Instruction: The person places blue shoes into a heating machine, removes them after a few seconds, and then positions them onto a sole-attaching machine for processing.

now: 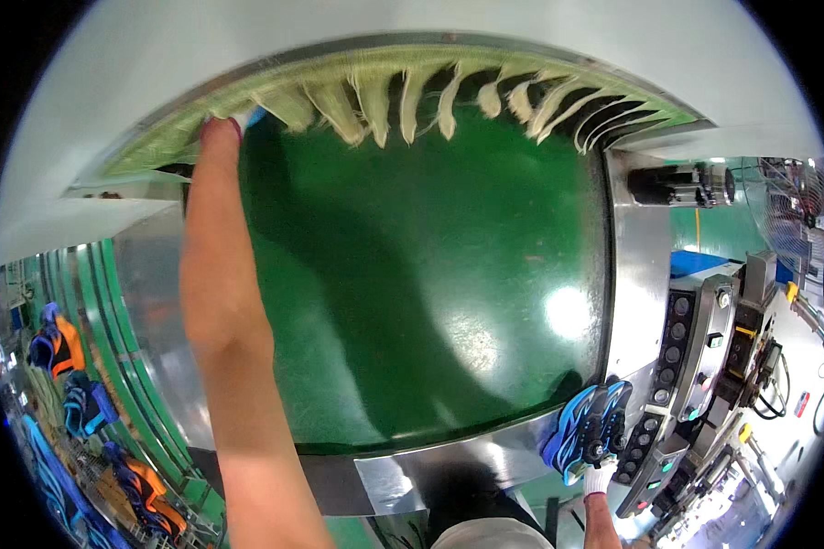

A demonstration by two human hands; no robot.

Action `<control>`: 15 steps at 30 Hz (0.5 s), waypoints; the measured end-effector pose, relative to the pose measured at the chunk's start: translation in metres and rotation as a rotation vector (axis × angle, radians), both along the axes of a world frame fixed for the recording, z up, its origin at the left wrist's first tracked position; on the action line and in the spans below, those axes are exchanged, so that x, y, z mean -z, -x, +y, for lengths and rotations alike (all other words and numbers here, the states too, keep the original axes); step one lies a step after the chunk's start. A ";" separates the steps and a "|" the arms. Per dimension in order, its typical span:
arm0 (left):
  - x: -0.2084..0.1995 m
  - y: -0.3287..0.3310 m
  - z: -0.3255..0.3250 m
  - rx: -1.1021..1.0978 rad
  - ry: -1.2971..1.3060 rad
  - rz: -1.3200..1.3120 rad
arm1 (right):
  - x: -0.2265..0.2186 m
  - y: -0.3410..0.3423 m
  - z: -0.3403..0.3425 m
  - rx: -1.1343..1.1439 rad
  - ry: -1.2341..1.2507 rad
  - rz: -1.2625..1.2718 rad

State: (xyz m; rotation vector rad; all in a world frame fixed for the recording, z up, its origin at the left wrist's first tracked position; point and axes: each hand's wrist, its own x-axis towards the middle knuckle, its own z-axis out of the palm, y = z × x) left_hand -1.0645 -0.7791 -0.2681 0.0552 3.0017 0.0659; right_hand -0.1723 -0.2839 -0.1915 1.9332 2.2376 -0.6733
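My left arm stretches far forward across a green conveyor belt (430, 274). At the far left, my left hand (220, 126) reaches into a pale fringe curtain (371, 101), which hides its fingers. A dark pink cuff rings that wrist, and a small bright blue piece (256, 115) shows just right of it. Near the belt's right front corner, my right hand (600, 478), in a white glove, is closed on the near end of a pair of blue and black shoes (590, 425). They lie side by side above the metal edge.
A metal frame (641, 274) borders the belt. On the right stands a control panel (677, 348) with round dials, and beyond it a fan (796, 206). Orange and blue shoes (64, 348) sit on a rack at left. A light-coloured machine hood (449, 18) spans the far side.
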 end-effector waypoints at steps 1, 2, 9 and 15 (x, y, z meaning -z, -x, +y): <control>0.018 0.002 -0.002 0.010 0.012 -0.016 | -0.011 -0.003 0.001 0.000 -0.018 -0.031; 0.029 0.006 -0.002 0.022 0.020 -0.013 | -0.016 -0.005 0.002 -0.097 -0.058 -0.099; 0.045 -0.001 -0.018 0.134 -0.093 0.160 | -0.003 -0.020 0.018 -0.430 -0.138 -0.272; -0.023 -0.159 0.043 -0.023 -0.577 0.046 | 0.017 -0.018 0.013 -0.263 -0.211 -0.003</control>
